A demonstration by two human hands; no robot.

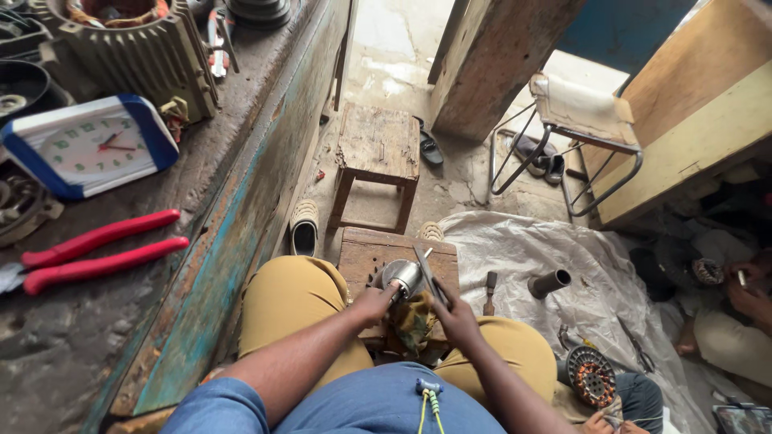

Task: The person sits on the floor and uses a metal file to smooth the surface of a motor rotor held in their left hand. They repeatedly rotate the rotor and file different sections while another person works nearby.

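My left hand (371,305) grips a small shiny round metal motor part (403,277) that rests on a low wooden block (363,251) between my knees. In my right hand (456,317) is a thin flat metal tool (426,272), its tip lying against the top of the metal part. A dirty cloth (412,323) lies under both hands on my lap.
A worn workbench (205,201) runs along my left with red-handled pliers (96,251), a blue-and-white clock (90,145) and a finned motor housing (133,48). Ahead stand a wooden stool (375,149) and a metal-frame chair (579,120). On the right another person's hands (748,285) work; a wound stator (591,375), pipe piece (549,282) and hammer (489,291) lie on a sheet.
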